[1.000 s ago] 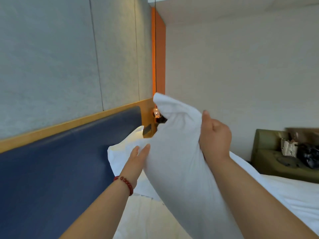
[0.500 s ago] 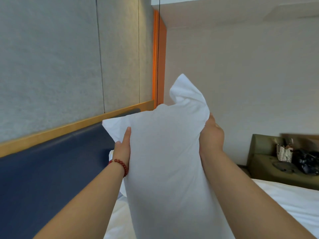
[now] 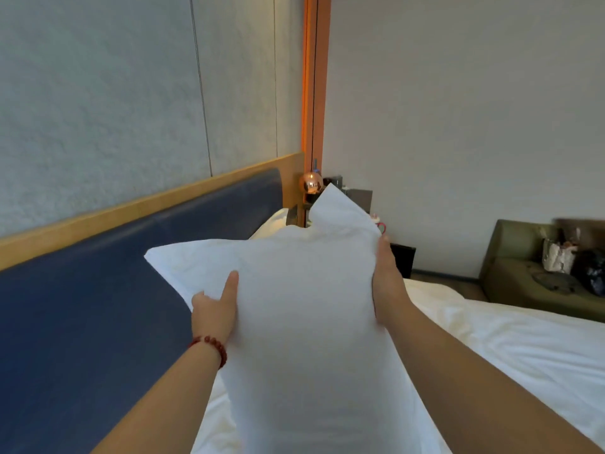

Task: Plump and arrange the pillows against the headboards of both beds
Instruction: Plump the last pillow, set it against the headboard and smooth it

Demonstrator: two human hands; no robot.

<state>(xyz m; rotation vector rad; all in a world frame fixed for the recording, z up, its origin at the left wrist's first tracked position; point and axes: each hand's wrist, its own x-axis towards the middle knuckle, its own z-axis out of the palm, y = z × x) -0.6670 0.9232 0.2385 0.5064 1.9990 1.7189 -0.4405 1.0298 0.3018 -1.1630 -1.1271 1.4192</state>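
I hold a white pillow (image 3: 304, 322) upright between both hands above the bed (image 3: 523, 348). My left hand (image 3: 214, 311), with a red bead bracelet at the wrist, grips the pillow's left edge, thumb on the front and fingers hidden behind. On the pillow's right side my right hand (image 3: 386, 283) presses with its fingers straight. The blue padded headboard (image 3: 98, 306) with a wooden top rail runs along the left. A second white pillow (image 3: 271, 221) lies by the headboard's far end, mostly hidden.
A copper ball lamp (image 3: 310, 183) and a dark nightstand (image 3: 402, 260) stand in the far corner. At the right, beyond the bed, a green sofa (image 3: 510, 273) carries bags (image 3: 556, 257). Walls close in at the left and ahead.
The pillow has come down from its raised position and spread wider. My left hand shifted lower on its left edge, and my right hand went from clutching the top to pressing the side.
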